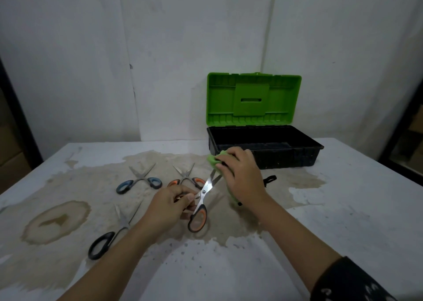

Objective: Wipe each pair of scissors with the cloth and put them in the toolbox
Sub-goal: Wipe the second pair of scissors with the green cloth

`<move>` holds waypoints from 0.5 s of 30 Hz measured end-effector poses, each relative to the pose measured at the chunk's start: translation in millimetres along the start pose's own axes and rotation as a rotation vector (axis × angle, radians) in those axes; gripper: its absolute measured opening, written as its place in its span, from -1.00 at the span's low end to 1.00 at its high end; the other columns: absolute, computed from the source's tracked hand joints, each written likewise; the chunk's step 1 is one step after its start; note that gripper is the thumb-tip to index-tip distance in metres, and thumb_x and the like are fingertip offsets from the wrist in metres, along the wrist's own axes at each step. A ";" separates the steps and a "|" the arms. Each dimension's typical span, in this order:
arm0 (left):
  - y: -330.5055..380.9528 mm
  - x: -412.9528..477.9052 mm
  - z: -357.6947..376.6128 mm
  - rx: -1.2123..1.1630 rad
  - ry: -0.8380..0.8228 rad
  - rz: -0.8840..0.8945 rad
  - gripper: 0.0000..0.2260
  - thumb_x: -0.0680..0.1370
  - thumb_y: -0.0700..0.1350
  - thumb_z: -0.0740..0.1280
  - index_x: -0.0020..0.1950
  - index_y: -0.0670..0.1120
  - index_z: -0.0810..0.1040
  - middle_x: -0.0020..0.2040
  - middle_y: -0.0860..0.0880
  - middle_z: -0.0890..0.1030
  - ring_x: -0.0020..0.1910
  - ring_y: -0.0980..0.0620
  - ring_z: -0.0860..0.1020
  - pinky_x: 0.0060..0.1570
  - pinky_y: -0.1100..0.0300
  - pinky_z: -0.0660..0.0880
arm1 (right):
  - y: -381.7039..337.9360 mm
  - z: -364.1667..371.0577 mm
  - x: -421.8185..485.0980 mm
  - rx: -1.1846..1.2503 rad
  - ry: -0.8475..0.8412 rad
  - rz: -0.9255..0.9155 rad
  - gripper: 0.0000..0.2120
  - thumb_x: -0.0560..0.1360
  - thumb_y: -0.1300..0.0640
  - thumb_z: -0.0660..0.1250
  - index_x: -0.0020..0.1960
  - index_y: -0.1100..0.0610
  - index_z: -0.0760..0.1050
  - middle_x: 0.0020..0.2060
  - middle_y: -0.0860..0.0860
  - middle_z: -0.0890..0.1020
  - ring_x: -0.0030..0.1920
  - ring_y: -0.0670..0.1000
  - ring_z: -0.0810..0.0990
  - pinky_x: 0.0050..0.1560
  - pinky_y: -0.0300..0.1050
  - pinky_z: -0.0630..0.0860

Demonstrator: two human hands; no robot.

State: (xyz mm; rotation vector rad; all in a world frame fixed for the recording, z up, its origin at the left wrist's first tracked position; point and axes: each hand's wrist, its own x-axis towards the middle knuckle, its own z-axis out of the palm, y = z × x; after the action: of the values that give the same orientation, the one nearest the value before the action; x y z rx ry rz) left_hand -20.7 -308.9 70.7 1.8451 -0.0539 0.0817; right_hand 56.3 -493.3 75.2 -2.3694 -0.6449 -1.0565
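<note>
My left hand [170, 205] grips the handles of orange-and-black scissors [201, 203], whose blades point up and to the right. My right hand [241, 175] holds a green cloth [215, 160] wrapped over the blade tips. On the table lie blue-handled scissors [139, 181], a second orange-handled pair [186, 179] partly behind my left hand, and black-handled scissors [109, 236] near my left forearm. The black toolbox [265, 147] stands open at the back right with its green lid [253, 99] upright; I see nothing inside it.
The white table [343, 209] carries large brown stains around the scissors. A small black object [270, 180] lies just right of my right hand. A white wall rises behind the table. Dark shelving shows at both side edges.
</note>
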 end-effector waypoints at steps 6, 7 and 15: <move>-6.3 3.4 -1.9 -0.040 0.063 -0.073 -0.83 0.58 -0.20 0.22 -0.14 -0.07 0.58 -0.19 -0.10 0.58 -0.20 -0.01 0.58 -0.29 0.24 0.55 | 31.0 -17.4 0.3 -0.109 -0.125 0.273 -0.72 0.55 0.01 0.27 0.19 0.11 0.56 0.05 0.05 0.50 0.03 0.07 0.39 -0.08 -0.15 0.37; -6.2 5.3 -1.9 -0.050 0.081 -0.085 -0.83 0.59 -0.20 0.21 -0.12 -0.09 0.57 -0.18 -0.10 0.57 -0.21 -0.01 0.57 -0.30 0.23 0.54 | 36.6 -21.5 -6.2 -0.182 -0.197 0.298 -0.72 0.55 -0.02 0.26 0.19 0.07 0.54 0.07 0.04 0.48 0.06 0.08 0.37 -0.08 -0.12 0.40; 3.4 20.0 9.8 -0.198 0.110 -0.145 -0.84 0.62 -0.18 0.14 -0.11 -0.12 0.46 -0.12 -0.10 0.54 -0.33 0.01 0.57 -0.41 0.23 0.57 | 41.7 -25.3 -43.5 -0.412 -0.641 0.348 -0.63 0.59 -0.10 0.11 0.35 -0.04 0.37 0.24 0.03 0.44 0.22 0.11 0.33 0.13 -0.01 0.37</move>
State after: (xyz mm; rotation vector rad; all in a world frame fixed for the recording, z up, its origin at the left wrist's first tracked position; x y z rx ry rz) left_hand -0.8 -319.1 72.9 1.6385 0.1434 0.0738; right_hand 40.7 -550.5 47.5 -3.0597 -0.1977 -0.2785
